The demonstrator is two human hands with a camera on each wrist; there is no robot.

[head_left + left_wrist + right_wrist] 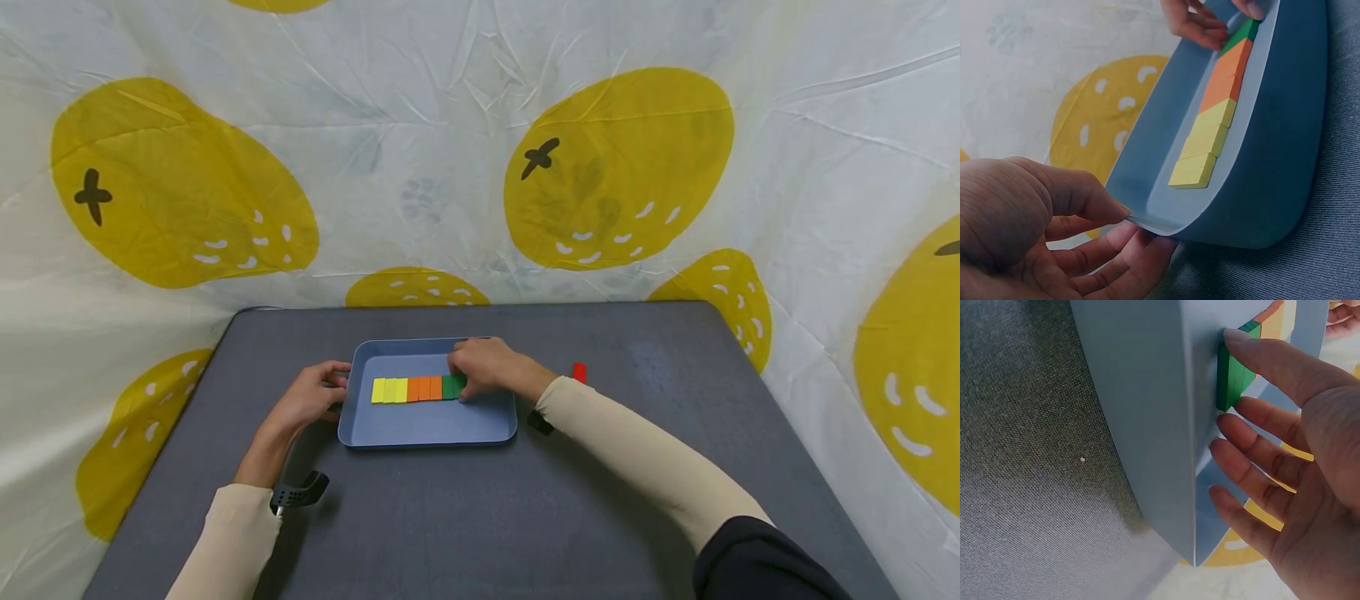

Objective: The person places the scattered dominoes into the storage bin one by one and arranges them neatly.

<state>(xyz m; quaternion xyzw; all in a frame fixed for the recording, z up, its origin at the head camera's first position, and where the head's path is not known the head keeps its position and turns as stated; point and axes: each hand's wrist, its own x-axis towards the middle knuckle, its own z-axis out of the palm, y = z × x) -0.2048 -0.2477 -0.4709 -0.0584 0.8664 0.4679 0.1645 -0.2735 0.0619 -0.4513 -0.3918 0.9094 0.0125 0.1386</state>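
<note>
A blue-grey tray (427,429) holds a row of flat rectangular blocks: yellow blocks (389,390) at the left, orange blocks (424,388) in the middle and green blocks (449,387) at the right. My left hand (315,392) is at the tray's left end; up close, its thumb (1094,200) lies on the rim with fingers against the outside, pinching it. Over the right end of the row, my right hand (483,365) pinches the endmost green block (1230,378) between thumb and index finger. Its other fingers are spread beside the block.
A red block (579,372) lies on the dark grey table (420,517), right of the tray and partly behind my right forearm. Behind the table's far edge hangs a white curtain (405,167) with yellow printed shapes.
</note>
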